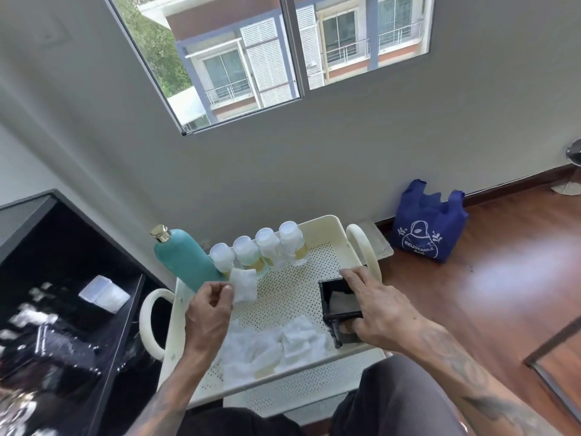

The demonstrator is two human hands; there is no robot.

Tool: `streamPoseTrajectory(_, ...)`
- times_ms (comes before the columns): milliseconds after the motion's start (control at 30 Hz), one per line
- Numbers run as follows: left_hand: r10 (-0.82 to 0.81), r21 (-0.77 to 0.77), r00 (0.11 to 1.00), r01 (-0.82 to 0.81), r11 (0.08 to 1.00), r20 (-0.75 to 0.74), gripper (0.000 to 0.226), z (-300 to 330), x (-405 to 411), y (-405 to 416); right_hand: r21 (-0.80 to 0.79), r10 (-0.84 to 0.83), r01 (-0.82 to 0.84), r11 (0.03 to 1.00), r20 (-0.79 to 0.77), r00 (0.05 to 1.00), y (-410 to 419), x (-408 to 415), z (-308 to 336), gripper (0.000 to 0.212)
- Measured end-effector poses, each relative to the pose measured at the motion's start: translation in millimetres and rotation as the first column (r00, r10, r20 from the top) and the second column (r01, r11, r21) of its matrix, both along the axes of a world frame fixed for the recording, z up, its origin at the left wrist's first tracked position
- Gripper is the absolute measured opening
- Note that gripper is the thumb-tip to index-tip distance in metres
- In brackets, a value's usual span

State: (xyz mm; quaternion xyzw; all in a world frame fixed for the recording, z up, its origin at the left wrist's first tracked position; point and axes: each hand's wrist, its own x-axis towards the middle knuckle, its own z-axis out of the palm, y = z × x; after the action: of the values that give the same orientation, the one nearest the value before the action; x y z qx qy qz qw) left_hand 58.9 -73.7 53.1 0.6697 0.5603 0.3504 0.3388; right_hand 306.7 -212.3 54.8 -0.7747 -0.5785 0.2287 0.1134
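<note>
Left hand point(209, 305) pinches a white square cotton pad point(243, 284) near the cream perforated tray's point(298, 278) left edge. Right hand point(374, 306) grips the open black box point(341, 305). Best to steady it and lay the pad in flat.

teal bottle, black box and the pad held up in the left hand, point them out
teal bottle point(185, 262), head view, middle of its body
black box point(327, 292), head view, its dark inner wall
pad point(243, 284), head view, middle of the white square
</note>
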Motion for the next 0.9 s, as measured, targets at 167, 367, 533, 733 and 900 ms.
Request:
streamPoseTrajectory(167, -0.338, 0.349, 0.94, 0.33, 0.877, -0.039, 0.002, 38, 64, -30, 0.04, 0.01, -0.009, 0.999, -0.022, 1.0, 1, -1, -1, 0.087)
streamPoseTrajectory(367, -0.51, 0.403, 0.585, 0.809, 0.429, -0.631, 0.007, 44, 112, -47, 0.084, -0.006, 0.009, 0.996, -0.034, 0.999, -1, -1, 0, 0.073)
streamPoseTrajectory(533, -0.617, 0.025, 0.3, 0.911, 0.412, -0.728, 0.015, 41, 113, -46, 0.107, -0.021, 0.024, 0.994, -0.035, 0.999, 0, -1, -5, 0.077)
streamPoseTrajectory(733, -0.623, -0.375, -0.04, 0.828, 0.417, -0.782, 0.015, 46, 145, -36, 0.151, -0.033, 0.043, 0.988, -0.069, 0.997, 0, -4, -11, 0.086)
streamPoseTrajectory(900, -0.748, -0.583, -0.094, 0.692, 0.426, -0.657, 0.027, 44, 154, -31, 0.148, -0.022, 0.031, 0.988, -0.058, 0.998, -1, -3, -13, 0.093)
